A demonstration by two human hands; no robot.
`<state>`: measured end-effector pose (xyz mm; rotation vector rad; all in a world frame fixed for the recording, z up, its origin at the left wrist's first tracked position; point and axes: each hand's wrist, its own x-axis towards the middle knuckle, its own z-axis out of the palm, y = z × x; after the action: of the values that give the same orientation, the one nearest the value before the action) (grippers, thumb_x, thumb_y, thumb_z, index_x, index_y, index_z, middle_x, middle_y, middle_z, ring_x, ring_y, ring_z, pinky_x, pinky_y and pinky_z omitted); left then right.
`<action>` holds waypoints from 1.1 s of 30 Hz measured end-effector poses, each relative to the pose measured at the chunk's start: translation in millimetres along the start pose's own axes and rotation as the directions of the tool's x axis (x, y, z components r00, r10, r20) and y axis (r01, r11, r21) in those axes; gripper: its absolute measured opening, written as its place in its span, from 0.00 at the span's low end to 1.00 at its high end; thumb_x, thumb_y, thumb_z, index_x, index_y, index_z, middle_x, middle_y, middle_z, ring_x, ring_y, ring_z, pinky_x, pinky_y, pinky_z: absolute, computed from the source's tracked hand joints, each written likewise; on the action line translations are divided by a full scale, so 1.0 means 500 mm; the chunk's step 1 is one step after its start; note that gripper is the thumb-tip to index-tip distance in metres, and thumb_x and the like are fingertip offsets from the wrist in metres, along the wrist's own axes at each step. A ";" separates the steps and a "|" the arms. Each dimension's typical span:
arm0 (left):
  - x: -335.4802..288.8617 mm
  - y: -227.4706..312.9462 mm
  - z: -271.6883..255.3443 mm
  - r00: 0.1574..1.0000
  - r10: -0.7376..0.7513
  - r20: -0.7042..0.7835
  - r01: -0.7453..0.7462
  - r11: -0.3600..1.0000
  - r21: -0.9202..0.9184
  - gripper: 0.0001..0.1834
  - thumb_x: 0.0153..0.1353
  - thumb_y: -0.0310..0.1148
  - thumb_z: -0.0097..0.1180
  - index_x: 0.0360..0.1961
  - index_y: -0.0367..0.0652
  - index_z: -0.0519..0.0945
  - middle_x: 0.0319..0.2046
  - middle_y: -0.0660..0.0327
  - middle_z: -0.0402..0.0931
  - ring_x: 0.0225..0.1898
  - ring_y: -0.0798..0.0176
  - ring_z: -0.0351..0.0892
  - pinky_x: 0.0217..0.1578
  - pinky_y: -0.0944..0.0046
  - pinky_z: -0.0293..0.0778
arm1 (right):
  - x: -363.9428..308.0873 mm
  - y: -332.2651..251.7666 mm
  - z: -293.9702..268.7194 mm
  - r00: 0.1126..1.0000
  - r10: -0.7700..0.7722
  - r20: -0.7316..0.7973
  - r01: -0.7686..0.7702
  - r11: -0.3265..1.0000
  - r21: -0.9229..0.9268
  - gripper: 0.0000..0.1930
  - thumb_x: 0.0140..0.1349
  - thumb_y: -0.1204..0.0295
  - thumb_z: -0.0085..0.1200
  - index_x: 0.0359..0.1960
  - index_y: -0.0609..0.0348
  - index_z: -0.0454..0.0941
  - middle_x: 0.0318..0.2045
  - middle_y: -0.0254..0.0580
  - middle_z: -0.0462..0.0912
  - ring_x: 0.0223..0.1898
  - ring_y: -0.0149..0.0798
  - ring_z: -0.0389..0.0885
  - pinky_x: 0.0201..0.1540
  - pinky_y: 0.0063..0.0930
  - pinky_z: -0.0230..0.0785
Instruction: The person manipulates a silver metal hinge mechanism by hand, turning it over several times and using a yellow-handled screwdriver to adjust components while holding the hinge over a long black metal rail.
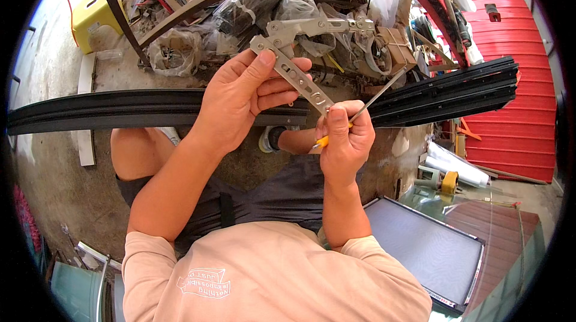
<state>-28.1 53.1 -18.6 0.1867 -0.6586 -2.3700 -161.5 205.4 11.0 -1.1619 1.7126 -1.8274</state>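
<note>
Our left hand (pixel 240 94) has the hinge (pixel 295 78) pinched up near its joint, thumb flat on the metal and the other fingers loosely curled and a bit spread behind it. It's a nice dull silver piece: flat strips riveted together, one long arm with slots and round holes running down toward our right hand, the other bent off to the upper right with a stubby bracket on its end. So it's up in the air in front of us, between both hands. Our right hand (pixel 347 142) has its fingers curled closed around a skinny tool (pixel 378 95), straight bare-metal shaft sticking out up and right, bits of yellow showing between the fingers; thumb and forefinger are also right at the hinge's lower end. Beyond the hands there's a black bar (pixel 120 109), long and grooved, with a bundle of ridged black strips (pixel 444 91) off to the right. Past those it's a proper heap: crinkly clear bags (pixel 174 52), a creased cardboard box (pixel 396 49), and a yellow stool (pixel 99 19) at far left. Over on the right we've got ribbed red sheeting (pixel 510 82), plus a fine grey mesh screen (pixel 423 250) in a dark rectangular frame.
</note>
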 end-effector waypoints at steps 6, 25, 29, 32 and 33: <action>0.001 -0.003 0.002 1.000 0.008 0.007 -0.008 1.000 0.010 0.24 0.83 0.44 0.47 0.67 0.36 0.76 0.58 0.44 0.84 0.57 0.51 0.88 0.54 0.58 0.88 | 0.001 0.000 -0.002 1.000 0.028 0.014 -0.028 1.000 -0.002 0.11 0.79 0.65 0.58 0.40 0.60 0.76 0.23 0.32 0.76 0.23 0.25 0.74 0.27 0.19 0.66; -0.006 -0.002 0.004 0.999 -0.007 0.036 0.003 0.993 0.119 0.24 0.83 0.49 0.45 0.55 0.38 0.82 0.51 0.53 0.87 0.51 0.56 0.89 0.53 0.55 0.87 | 0.075 -0.045 -0.038 0.995 0.030 -0.097 -0.016 0.989 0.146 0.13 0.81 0.66 0.52 0.51 0.64 0.81 0.22 0.26 0.71 0.21 0.20 0.65 0.24 0.18 0.61; -0.007 -0.003 0.002 0.999 -0.006 0.051 0.000 0.992 0.128 0.24 0.83 0.49 0.46 0.55 0.38 0.81 0.51 0.53 0.87 0.51 0.56 0.89 0.53 0.55 0.87 | 0.086 -0.064 -0.032 0.994 0.021 -0.105 -0.009 0.994 0.109 0.14 0.81 0.67 0.51 0.54 0.66 0.80 0.22 0.26 0.70 0.20 0.20 0.65 0.23 0.17 0.59; -0.010 -0.002 0.004 0.998 0.008 0.062 -0.016 0.992 0.128 0.24 0.82 0.49 0.46 0.56 0.38 0.81 0.51 0.52 0.87 0.52 0.56 0.89 0.53 0.54 0.87 | 0.089 -0.068 -0.029 0.994 0.014 -0.106 -0.001 0.992 0.128 0.13 0.80 0.68 0.53 0.55 0.67 0.80 0.23 0.26 0.72 0.21 0.19 0.66 0.23 0.17 0.59; -0.010 -0.003 0.002 0.998 0.012 0.066 -0.021 0.990 0.139 0.24 0.83 0.48 0.45 0.60 0.38 0.79 0.51 0.51 0.87 0.52 0.54 0.89 0.53 0.53 0.87 | 0.091 -0.069 -0.029 0.994 0.013 -0.104 0.001 0.991 0.134 0.14 0.80 0.68 0.54 0.55 0.67 0.80 0.23 0.26 0.73 0.21 0.19 0.67 0.23 0.17 0.59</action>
<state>-25.5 57.8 -18.6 0.1648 -0.8553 -2.3227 -190.3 187.0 58.8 -1.0222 1.6182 -1.9980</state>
